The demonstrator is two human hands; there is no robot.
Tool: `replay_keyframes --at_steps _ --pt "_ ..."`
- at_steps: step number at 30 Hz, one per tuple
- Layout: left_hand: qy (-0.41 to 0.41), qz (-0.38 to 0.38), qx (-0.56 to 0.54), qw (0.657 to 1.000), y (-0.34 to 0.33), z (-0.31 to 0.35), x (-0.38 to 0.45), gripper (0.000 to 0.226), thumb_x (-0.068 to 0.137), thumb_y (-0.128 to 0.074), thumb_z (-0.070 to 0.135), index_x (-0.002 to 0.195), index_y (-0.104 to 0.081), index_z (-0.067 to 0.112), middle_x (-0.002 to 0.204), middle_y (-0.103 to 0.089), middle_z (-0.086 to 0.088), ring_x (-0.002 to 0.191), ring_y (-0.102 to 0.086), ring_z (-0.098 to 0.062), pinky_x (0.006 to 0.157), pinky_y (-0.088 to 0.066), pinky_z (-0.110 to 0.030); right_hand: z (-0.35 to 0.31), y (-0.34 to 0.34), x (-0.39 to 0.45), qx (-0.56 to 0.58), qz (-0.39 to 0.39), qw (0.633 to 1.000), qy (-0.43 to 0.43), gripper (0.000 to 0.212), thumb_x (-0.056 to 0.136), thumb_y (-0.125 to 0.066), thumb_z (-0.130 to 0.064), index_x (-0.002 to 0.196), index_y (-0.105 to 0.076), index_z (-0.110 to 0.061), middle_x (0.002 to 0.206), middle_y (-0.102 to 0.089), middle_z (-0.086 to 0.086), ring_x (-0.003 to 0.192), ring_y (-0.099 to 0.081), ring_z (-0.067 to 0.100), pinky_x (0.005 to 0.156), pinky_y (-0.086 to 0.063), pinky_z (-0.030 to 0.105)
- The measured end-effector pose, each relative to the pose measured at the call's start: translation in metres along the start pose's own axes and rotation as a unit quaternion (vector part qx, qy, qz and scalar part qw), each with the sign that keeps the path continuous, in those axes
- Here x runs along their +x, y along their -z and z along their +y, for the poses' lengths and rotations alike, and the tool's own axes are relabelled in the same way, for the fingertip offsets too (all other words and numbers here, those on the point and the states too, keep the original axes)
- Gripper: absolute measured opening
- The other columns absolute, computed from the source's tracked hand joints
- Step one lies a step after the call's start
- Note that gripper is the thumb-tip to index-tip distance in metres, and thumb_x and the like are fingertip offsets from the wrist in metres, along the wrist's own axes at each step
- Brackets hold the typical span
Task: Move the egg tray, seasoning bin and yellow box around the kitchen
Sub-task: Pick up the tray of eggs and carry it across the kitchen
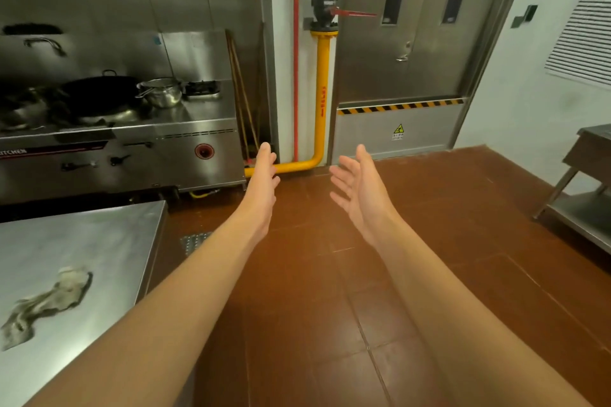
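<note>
Head view: floor, then tabletop at my left with only a rag. No tray, bin or box is in sight. My left hand and right hand are spread, empty. Risk: walking on blind, I could clip the tabletop corner.

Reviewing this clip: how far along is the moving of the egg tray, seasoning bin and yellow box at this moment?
Done: nothing can be confirmed; no egg tray, seasoning bin or yellow box shows in this view. In hand: nothing. The left hand and right hand are both open and empty, stretched out over the brown floor facing the steel door. Left: cannot be judged; the steel table holds only a crumpled cloth.
</note>
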State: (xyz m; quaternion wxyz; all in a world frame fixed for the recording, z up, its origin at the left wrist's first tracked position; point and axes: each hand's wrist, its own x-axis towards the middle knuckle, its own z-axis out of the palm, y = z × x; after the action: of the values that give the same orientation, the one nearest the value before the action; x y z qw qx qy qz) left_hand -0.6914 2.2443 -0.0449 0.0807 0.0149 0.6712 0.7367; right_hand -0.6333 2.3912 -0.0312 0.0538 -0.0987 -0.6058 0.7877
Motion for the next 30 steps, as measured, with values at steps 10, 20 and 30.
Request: replay_keyframes --at_steps 10,20,30 --pt "-0.001 0.035 -0.001 0.999 -0.039 -0.005 0.188 0.073 0.099 -0.017 0.068 0.158 -0.025 0.026 0.165 -0.024 -0.003 0.15 -0.026 -0.023 0.123 -0.012 -0.05 -0.009 0.029 0.209 -0.039 -0.04 0.998 0.007 0.07 0.099 -0.028 -0.061 0.156 -0.026 -0.02 0.156 -0.039 0.005 0.143 -0.037 0.021 0.116 -0.03 0.041" --pt "-0.009 0.199 -0.005 0.98 0.018 0.022 0.328 0.068 0.102 -0.017 0.062 0.158 -0.024 0.024 0.165 -0.023 -0.003 0.15 -0.027 -0.021 0.124 -0.011 -0.049 -0.017 -0.046 0.395 -0.041 -0.178 0.982 -0.045 0.065 0.101 -0.028 -0.056 0.152 -0.035 -0.016 0.154 -0.041 0.006 0.142 -0.039 0.02 0.117 -0.032 0.04" --pt "-0.004 0.293 -0.051 0.955 0.117 0.022 0.493 0.07 0.1 -0.019 0.065 0.157 -0.028 0.025 0.163 -0.028 -0.002 0.146 -0.034 -0.02 0.123 -0.014 -0.051 0.011 -0.16 0.562 -0.073 -0.261 0.96 -0.069 0.063 0.102 -0.028 -0.054 0.15 -0.039 -0.016 0.153 -0.044 0.003 0.142 -0.038 0.019 0.118 -0.03 0.043"
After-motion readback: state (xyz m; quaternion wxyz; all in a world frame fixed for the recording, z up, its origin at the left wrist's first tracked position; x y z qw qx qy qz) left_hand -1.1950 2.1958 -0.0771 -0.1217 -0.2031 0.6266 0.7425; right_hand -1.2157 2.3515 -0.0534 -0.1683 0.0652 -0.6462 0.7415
